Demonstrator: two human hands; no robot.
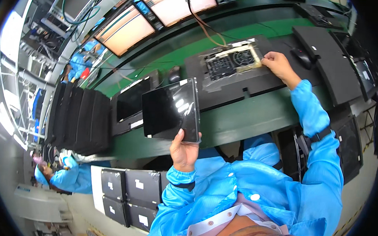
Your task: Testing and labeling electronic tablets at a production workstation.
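Note:
My left hand (184, 154) grips the lower edge of a black glossy tablet-like panel (168, 110), thumb on its front. The panel is held tilted above the bench edge, and ceiling lights reflect in it. My right hand (279, 67) reaches forward, thumb and fingertips pinched together at the right edge of a cream-framed plate (249, 63). Dark square and ring patterns cover that plate, with clear tape around it. Whatever the right fingertips hold is too small to make out. The plate sits on a black foam pad (224, 92).
Left on the green bench (222, 128) are a dark screen in foam (132, 100) and stacked black foam trays (80, 118). Two mice, two lit monitors (125, 31) and a black foam slab (324, 61) lie around. Boxed black units (142, 186) stand below left; co-workers (68, 176) are farther left.

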